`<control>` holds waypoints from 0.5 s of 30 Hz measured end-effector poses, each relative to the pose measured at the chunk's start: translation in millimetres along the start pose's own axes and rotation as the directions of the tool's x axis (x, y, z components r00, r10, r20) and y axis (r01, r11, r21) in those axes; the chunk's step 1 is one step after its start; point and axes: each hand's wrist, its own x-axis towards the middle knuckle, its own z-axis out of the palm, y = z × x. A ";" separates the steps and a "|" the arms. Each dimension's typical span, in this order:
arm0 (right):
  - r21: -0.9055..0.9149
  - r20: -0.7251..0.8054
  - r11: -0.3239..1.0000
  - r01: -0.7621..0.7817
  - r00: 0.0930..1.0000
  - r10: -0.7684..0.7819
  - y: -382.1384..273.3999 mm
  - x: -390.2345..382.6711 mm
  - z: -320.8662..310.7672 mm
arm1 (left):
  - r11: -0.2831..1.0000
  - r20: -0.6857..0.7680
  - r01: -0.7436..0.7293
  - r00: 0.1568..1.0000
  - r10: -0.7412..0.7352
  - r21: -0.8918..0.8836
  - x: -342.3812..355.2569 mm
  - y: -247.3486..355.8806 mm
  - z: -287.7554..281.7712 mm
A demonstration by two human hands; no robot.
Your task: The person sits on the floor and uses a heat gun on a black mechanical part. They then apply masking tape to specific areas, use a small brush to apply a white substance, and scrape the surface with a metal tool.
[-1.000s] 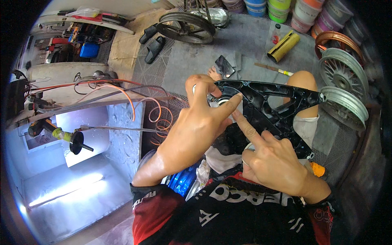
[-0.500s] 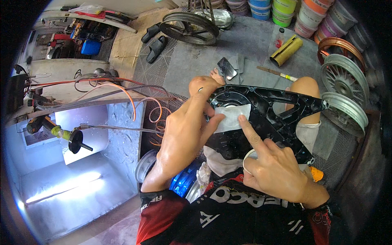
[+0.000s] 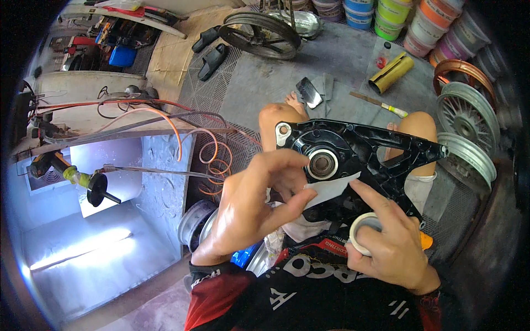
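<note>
A black cast metal bracket (image 3: 367, 138) with a bearing ring (image 3: 323, 164) near its left end lies across my bent legs. A white strip of what looks like tape (image 3: 328, 190) is held just below the ring. My left hand (image 3: 259, 201) pinches the strip's left end with curved fingers. My right hand (image 3: 395, 243) has a tape roll (image 3: 354, 231) in its curled fingers, its index finger stretched to the strip's right end.
Wheel rims (image 3: 464, 118) stand at right, stacked buckets (image 3: 386, 25) at back right. A loose wheel (image 3: 259, 36), slippers (image 3: 210, 63), yellow tube (image 3: 389, 75), knife-like tool (image 3: 375, 102) and phone (image 3: 309, 91) lie ahead. At left are coiled hoses (image 3: 210, 149) and a lit booth (image 3: 99, 231).
The white strip was lying over the bracket around the ring half a second ago; it has moved lower and tilted, uncovering the ring. Both hands have shifted, with the right roll turning more into view.
</note>
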 end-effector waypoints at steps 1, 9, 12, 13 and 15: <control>0.013 -0.012 1.000 -0.003 1.000 0.003 0.9 -2.2 -1.7 | 0.999 0.019 0.031 0.999 -0.030 -0.045 2.4 -2.6 -1.8; 0.031 0.012 0.998 0.048 0.999 -0.048 1.6 5.3 3.9 | 0.978 0.187 0.208 0.962 -0.199 -0.029 33.4 -11.8 -10.6; -0.026 0.044 0.998 0.052 0.998 -0.051 3.1 11.1 7.3 | 0.987 0.246 0.158 0.956 -0.158 0.020 43.2 -14.9 -10.8; -0.033 0.050 0.998 0.049 0.998 -0.047 3.5 13.2 7.9 | 0.988 0.262 0.152 0.953 -0.153 0.025 44.9 -15.2 -11.1; -0.041 0.057 0.998 0.041 0.998 -0.039 4.7 16.0 8.8 | 0.992 0.251 0.106 0.961 -0.120 0.066 47.3 -15.9 -10.0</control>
